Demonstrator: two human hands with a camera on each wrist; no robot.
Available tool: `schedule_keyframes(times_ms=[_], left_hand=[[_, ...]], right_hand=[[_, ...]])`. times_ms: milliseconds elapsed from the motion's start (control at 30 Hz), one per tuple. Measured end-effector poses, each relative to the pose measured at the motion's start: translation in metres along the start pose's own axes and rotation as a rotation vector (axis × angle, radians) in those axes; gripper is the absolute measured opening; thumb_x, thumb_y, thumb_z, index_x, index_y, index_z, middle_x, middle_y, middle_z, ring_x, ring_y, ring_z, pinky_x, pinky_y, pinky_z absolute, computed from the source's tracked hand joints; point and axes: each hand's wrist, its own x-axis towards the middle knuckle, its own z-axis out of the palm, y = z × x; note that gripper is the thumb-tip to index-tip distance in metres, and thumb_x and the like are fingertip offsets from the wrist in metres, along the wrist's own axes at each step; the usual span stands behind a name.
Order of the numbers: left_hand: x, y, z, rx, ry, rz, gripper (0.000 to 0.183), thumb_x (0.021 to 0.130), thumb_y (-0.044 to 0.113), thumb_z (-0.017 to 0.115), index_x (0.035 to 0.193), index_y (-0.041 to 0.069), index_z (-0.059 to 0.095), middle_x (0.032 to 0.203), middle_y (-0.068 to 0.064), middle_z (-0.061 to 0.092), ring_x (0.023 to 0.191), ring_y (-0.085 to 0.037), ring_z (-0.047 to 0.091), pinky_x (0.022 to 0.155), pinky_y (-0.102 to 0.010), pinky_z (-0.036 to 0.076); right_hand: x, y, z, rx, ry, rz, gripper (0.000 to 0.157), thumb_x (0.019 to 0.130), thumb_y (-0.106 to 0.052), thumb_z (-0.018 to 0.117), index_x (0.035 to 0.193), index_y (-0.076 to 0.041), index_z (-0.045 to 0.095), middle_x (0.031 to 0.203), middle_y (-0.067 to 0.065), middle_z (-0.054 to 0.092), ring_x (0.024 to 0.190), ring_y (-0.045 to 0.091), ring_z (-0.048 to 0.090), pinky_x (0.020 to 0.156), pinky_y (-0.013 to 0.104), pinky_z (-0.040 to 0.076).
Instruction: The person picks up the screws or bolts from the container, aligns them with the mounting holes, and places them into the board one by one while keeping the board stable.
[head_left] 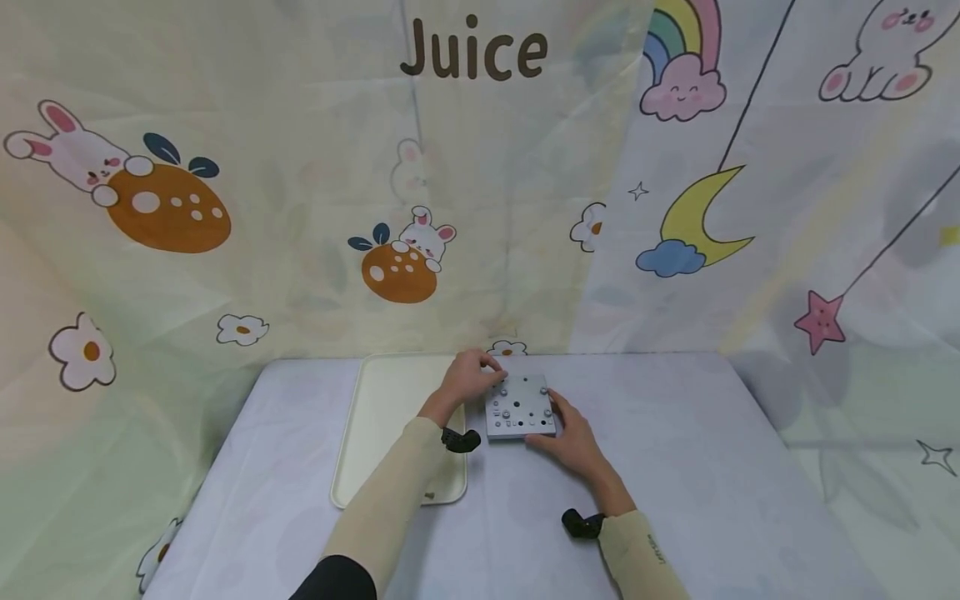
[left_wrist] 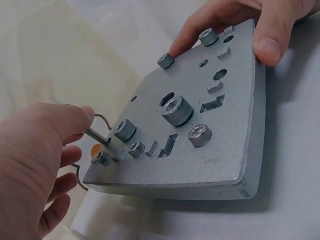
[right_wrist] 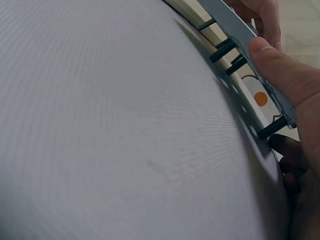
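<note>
A grey metal plate [head_left: 517, 408] carries several socket-head screws [left_wrist: 177, 111] and has round and cut-out holes. My right hand [head_left: 573, 437] grips its right side, the thumb [right_wrist: 275, 62] along the near edge. Threaded screw ends [right_wrist: 223, 51] stick out below the plate in the right wrist view. At the far left corner of the plate, my left hand [head_left: 471, 377] pinches a thin metal pin [left_wrist: 96, 135] between thumb and forefinger. The pin's lower end is right at a small hole in the plate; its upper end is hidden by the fingers.
A cream tray [head_left: 375, 433] lies left of the plate, partly under the left forearm. One small metal piece [head_left: 429, 495] rests near the tray's front right corner. White cloth [head_left: 675, 467] covers the table, and a printed curtain [head_left: 300, 167] hangs behind it.
</note>
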Motion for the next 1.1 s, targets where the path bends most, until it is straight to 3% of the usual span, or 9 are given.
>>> schedule_keyframes(times_ms=[733, 1100], left_hand=[[0.0006, -0.0044, 0.0066, -0.057, 0.018, -0.003, 0.017, 0.086, 0.037, 0.073, 0.087, 0.021, 0.076, 0.094, 0.006, 0.061, 0.091, -0.015, 0.053, 0.080, -0.033, 0.047], [-0.0002, -0.0010, 0.0061, -0.038, 0.021, 0.001, 0.022, 0.088, 0.038, 0.070, 0.096, 0.018, 0.077, 0.100, 0.003, 0.063, 0.095, -0.016, 0.054, 0.082, -0.034, 0.047]], right_hand=[[0.0001, -0.0025, -0.0014, -0.009, -0.007, 0.002, 0.112, 0.068, -0.063, 0.079, 0.153, -0.014, 0.026, 0.147, 0.016, 0.042, 0.137, 0.033, 0.034, 0.112, 0.051, 0.023], [0.0002, -0.0020, -0.0001, -0.013, 0.001, 0.003, 0.112, 0.067, -0.064, 0.078, 0.153, -0.014, 0.026, 0.147, 0.016, 0.042, 0.137, 0.034, 0.034, 0.111, 0.052, 0.023]])
